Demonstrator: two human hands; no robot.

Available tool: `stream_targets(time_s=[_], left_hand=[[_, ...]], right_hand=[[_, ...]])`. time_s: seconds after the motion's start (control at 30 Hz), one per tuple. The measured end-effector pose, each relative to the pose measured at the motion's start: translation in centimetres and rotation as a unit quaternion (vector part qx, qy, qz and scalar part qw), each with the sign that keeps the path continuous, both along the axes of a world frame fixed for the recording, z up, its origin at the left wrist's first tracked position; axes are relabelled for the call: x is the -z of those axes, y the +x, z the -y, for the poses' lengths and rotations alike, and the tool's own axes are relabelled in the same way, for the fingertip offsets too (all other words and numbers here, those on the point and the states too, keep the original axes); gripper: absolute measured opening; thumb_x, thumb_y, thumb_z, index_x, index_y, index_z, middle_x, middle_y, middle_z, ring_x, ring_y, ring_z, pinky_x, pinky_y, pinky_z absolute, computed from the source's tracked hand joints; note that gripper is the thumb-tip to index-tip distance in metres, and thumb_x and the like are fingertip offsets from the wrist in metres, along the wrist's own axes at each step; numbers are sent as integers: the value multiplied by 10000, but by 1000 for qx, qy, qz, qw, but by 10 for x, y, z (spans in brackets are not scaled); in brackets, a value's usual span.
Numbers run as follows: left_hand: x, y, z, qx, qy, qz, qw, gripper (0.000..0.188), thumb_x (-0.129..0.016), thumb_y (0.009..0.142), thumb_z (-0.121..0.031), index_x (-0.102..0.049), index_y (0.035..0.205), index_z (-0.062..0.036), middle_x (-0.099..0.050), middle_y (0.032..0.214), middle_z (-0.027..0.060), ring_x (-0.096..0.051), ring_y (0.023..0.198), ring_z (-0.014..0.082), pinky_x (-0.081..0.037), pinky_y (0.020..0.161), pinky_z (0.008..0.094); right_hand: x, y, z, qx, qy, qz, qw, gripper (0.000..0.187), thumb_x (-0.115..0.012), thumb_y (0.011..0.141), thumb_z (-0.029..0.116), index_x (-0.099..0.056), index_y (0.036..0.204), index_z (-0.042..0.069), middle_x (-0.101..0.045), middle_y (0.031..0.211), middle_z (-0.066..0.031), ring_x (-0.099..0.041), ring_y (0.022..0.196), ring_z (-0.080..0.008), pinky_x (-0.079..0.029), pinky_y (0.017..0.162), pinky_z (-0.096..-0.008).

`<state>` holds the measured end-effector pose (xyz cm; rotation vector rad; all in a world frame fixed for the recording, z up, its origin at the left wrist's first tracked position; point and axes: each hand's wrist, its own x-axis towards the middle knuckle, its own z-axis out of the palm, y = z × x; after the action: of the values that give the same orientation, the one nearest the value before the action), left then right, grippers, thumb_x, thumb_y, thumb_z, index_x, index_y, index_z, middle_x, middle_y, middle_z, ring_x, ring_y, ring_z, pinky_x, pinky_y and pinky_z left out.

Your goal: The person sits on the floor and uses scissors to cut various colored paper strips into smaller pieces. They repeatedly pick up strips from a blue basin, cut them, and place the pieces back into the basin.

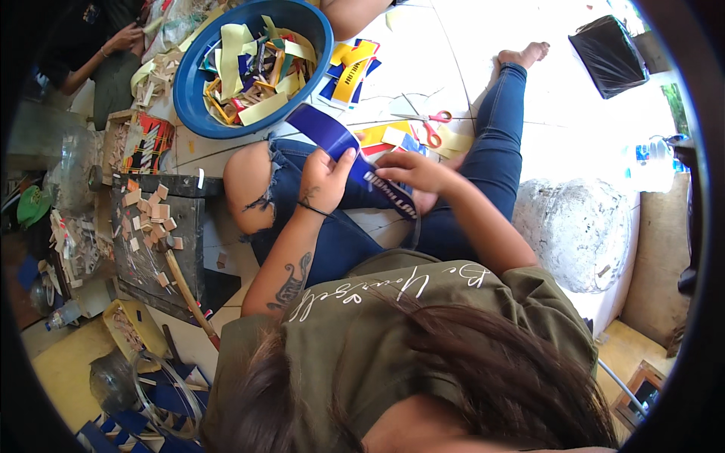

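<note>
A long, glossy dark-blue strip [325, 128] with pale lettering bends across my lap. My left hand [326, 181] pinches it near its middle, thumb on top, while its far end curls up toward the basin. Closed at the strip's right edge, the fingers of my right hand [411, 170] bear on the lettered part, which hangs down toward my foot. Just beyond my hands lie scissors [433, 134] with red handles, their blades apart. Beside them are yellow and blue printed pieces [385, 138], partly hidden by my right hand.
A blue basin [181, 98] full of cut scraps stands ahead on the left. Printed strips [355, 74] lie on the tiles beside it. At left, a dark board [136, 249] carries small wooden blocks. A whitish bulging sack [570, 234] sits at right. Another person's hand [123, 38] shows far left.
</note>
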<state>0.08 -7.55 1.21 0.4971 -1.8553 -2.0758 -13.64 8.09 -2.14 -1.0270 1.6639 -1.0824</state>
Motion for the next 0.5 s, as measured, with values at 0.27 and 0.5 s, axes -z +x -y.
stream_targets(time_s=[0.27,0.5], left_hand=[[2,6,8,-106,30,13,994,231,-487,899,-130,-586,1053,12,-570,719,-8,-425,513,26,-330,451,161],[-11,14,16,-215,148,-56,964,160,-525,868,-99,-555,991,-2,-600,850,56,-583,644,112,-501,526,226]], right_hand=[[56,-106,-31,98,363,-513,772,366,-606,708,215,-576,1019,25,-561,1061,-123,-525,1041,-266,-453,839,-362],[82,-114,-24,194,366,-502,759,317,-609,736,275,-616,945,36,-586,1005,-121,-573,958,-267,-482,786,-354]])
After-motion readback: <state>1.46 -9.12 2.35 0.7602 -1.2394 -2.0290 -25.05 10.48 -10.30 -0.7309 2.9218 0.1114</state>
